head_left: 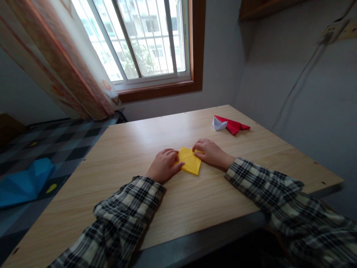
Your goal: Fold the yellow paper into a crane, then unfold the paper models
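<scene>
A small folded sheet of yellow paper [190, 160] lies on the wooden tabletop [134, 145] between my two hands. My left hand [165, 165] is at its left edge, with the thumb on the near side and the fingers curled over the far side. At the upper right edge of the paper, my right hand [211, 152] pinches it between thumb and fingers. The parts of the paper under the fingertips are hidden.
At the back right of the table sit a white paper boat [219, 124] and a red folded paper plane [232, 124], close together. A blue folded paper [28, 182] rests on the checked cloth [80, 137] to the left. A window [139, 41] is behind the table.
</scene>
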### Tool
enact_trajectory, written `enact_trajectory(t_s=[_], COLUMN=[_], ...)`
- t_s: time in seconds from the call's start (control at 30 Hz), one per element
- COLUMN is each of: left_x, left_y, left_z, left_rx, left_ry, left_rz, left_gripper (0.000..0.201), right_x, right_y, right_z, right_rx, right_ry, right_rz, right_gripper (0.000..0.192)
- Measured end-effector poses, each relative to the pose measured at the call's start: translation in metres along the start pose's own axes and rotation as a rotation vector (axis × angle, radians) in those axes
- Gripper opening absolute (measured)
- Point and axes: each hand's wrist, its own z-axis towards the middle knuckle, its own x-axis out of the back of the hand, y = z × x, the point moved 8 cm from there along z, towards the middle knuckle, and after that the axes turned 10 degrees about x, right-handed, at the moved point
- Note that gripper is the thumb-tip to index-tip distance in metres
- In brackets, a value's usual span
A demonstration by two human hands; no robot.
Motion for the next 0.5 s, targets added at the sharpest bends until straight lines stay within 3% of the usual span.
enact_trajectory(t_s=[0.23, 0.5], left_x=[-0.0036, -0.006], left_y=[0.0037, 0.0033], left_z=[-0.0037, -0.0023], left_rx=[-0.083, -0.075], left_ry=[0.002, -0.034], left_rz=[-0.029, -0.097], left_gripper=[0.036, 0.03], right_x=[0.0009, -0.0015], right_y=[0.0027, 0.005], right_z=[-0.0008, -0.0002], right_rx=[-0.023, -0.023], right_ry=[0.007, -0.003], right_rz=[-0.012, -0.01], right_gripper=[0.015, 0.014])
